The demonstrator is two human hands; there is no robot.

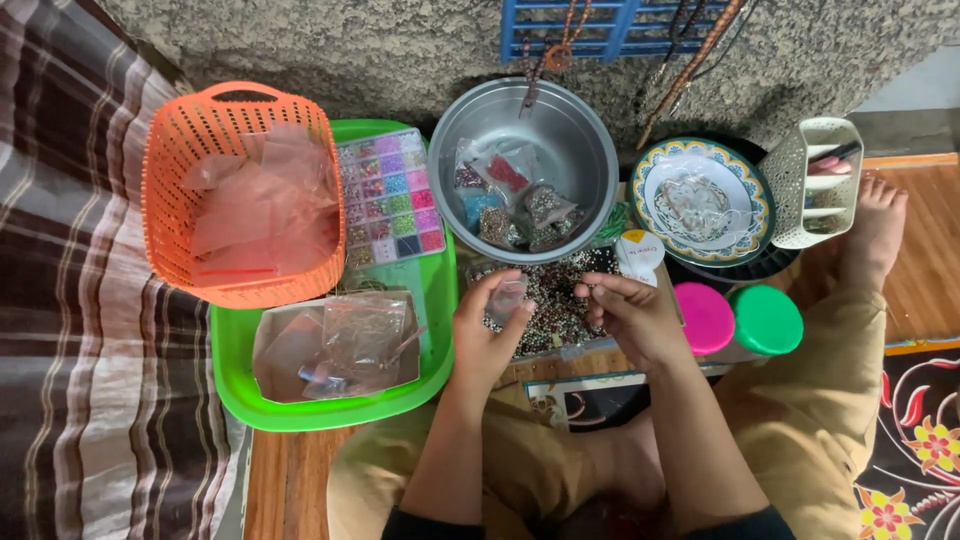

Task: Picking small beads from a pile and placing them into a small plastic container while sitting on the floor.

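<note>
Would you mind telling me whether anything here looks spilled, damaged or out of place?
Nothing looks spilled or damaged. The mixed beads under the left hand and right hand sit heaped in one tray, and the orange basket merely overlaps the green tray.

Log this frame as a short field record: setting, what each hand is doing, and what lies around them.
setting: person seated on the floor, head view looking down
left hand: pinches a small clear plastic bag
right hand: fingers curled over the bead pile; a held bead cannot be made out
ahead: steel bowl with bead packets
left side: orange basket, bead organiser box, green tray
right side: patterned plate, pink lid, green lid
</note>
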